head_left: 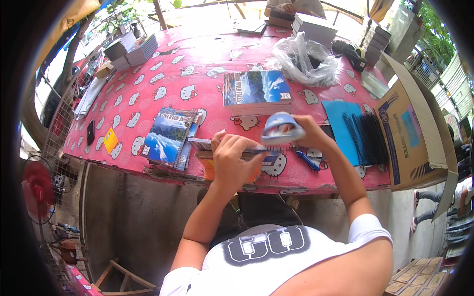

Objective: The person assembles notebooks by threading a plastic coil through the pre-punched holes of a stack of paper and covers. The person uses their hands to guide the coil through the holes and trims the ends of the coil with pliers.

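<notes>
Two piles of notebooks with waterfall covers lie on the pink table (207,96): the left pile (165,135), its edges uneven, and the far pile (259,88), squarer, beyond the hands. Between them and the person, the left hand (233,155) grips a notebook (269,148) near the table's front edge, fingers over the top and thumb toward the person; its spiral edge shows to the right of the hand. Something orange (208,169) shows beneath. The right hand (307,132) is closed on a blue-and-white oval tool (281,121), held just above the notebook's right end; both are blurred, and the tool's kind is unclear.

Blue pliers (308,161) lie just right of the notebook. Farther right are blue sheets (338,115), black coils (371,138) partly over them, and an open carton (407,130) at the table's edge. A clear bag (303,61) sits beyond the far pile. Well to the left lie a phone (90,132) and a yellow card (110,140).
</notes>
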`<action>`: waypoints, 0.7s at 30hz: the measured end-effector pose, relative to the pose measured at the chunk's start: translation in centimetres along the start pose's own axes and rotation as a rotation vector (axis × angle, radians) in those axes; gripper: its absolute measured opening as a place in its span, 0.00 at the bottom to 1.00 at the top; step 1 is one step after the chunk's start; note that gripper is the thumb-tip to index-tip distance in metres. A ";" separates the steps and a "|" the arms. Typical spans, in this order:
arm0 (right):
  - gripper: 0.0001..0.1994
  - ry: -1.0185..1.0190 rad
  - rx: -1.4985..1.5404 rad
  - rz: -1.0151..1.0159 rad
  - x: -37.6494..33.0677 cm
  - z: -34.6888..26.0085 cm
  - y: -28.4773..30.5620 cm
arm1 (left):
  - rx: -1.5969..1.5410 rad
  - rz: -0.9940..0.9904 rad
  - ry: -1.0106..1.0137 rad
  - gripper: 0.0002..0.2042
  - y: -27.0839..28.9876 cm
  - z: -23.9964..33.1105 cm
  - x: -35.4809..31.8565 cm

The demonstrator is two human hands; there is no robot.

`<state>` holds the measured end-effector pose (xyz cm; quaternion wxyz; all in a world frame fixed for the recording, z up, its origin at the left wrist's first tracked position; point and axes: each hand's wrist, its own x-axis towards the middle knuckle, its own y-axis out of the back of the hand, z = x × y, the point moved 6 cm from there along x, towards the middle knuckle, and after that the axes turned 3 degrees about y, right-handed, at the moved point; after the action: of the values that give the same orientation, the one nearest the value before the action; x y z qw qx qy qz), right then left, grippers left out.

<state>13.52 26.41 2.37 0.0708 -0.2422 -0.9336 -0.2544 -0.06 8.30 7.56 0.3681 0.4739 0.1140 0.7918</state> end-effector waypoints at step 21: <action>0.12 0.049 -0.066 -0.130 3.9 -1.3 -3.6 | 0.139 0.027 0.158 0.15 3.5 -4.0 -0.9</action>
<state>8.38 24.68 2.86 0.0688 -0.1772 -0.9364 -0.2949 -4.84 5.95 6.72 0.3134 0.4360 0.1910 0.8217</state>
